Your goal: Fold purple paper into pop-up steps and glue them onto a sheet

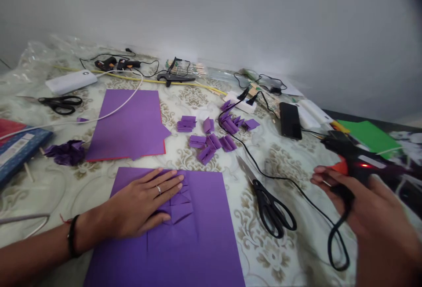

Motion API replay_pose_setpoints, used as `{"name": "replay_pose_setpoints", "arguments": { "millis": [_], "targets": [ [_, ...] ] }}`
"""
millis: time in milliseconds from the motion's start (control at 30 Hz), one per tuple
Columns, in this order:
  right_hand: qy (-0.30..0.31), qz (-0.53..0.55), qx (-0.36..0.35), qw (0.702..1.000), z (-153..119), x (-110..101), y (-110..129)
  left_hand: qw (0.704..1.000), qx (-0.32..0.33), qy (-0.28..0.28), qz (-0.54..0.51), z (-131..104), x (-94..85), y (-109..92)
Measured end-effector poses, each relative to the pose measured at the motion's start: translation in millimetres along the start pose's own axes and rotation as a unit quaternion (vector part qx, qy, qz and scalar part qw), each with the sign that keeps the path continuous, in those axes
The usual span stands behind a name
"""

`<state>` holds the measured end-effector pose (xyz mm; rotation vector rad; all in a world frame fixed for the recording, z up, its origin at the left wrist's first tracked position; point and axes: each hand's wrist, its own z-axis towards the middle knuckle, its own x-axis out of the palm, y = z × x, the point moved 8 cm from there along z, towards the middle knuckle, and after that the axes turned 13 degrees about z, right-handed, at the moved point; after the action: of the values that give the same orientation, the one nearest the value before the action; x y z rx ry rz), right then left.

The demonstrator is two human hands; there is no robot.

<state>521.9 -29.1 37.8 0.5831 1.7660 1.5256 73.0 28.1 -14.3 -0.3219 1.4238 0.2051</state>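
Flat left hand (135, 205) seemingly steadies folded paper (182, 210) near far edge of purple sheet (214, 238); right hand (365, 208) grips glue gun (358, 159); careful aim likely needed next

No lettering is readable; the white label's (16, 148) print is blurred.

Beyond the left hand (140, 203), on its left side, a white oblong device (71, 82) is lying, its white cable (120, 107) curving back leftward. Black-handled scissors (46, 100) are resting near the device; clear crumpled plastic (36, 60) is lying farther back. Left of the same hand, a blue patterned item (34, 141) (box or book, cannot tell) is lying. Beyond the right hand (371, 208), slightly left, a black phone (290, 121) is lying; straight beyond, a green sheet (369, 135) is resting.
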Motion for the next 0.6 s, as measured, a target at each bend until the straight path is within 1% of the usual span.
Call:
{"name": "replay_pose_setpoints", "arguments": {
  "millis": [67,133,233,333,400,433,467,500,533,567,600],
  "targets": [
    [0.014,0.05,-0.01,0.999,-11.0,9.0,11.8,1.0,0.011,-0.003,0.006,6.8,1.1,6.5],
    [0.043,0.08,-0.026,0.996,-20.4,24.2,18.5,1.0,0.027,-0.002,0.01,13.9,0.3,11.4],
    [0.125,0.082,-0.038,0.988,-33.9,57.5,17.6,0.999,0.038,0.005,0.018,20.3,-2.3,15.1],
    [0.231,0.04,-0.01,0.972,-50.5,96.7,9.3,0.999,0.035,0.001,0.011,20.4,-5.3,14.7],
    [0.298,-0.004,0.001,0.955,-62.9,122.5,8.6,0.999,0.036,-0.007,0.002,19.1,-6.7,13.2],
    [0.335,-0.029,-0.006,0.942,-69.4,135.8,11.1,0.999,0.037,-0.009,0.001,18.6,-6.7,12.7],
    [0.395,-0.063,-0.028,0.916,-78.4,151.1,14.8,0.999,0.038,-0.008,0.002,18.3,-6.3,12.3],
    [0.441,-0.083,-0.054,0.892,-86.1,163.5,19.2,0.999,0.038,-0.006,0.003,18.4,-5.7,12.0],
    [0.47,-0.097,-0.075,0.874,-91.0,172.1,22.3,0.999,0.037,-0.003,0.002,18.8,-5.1,12.0],
    [0.485,-0.111,-0.094,0.862,-93.0,177.0,23.6,0.999,0.036,-0.002,-0.002,19.4,-4.8,12.1],
    [0.483,-0.119,-0.107,0.861,-91.1,177.3,23.2,0.999,0.034,-0.001,-0.009,20.1,-4.9,12.3]
  ]
}}
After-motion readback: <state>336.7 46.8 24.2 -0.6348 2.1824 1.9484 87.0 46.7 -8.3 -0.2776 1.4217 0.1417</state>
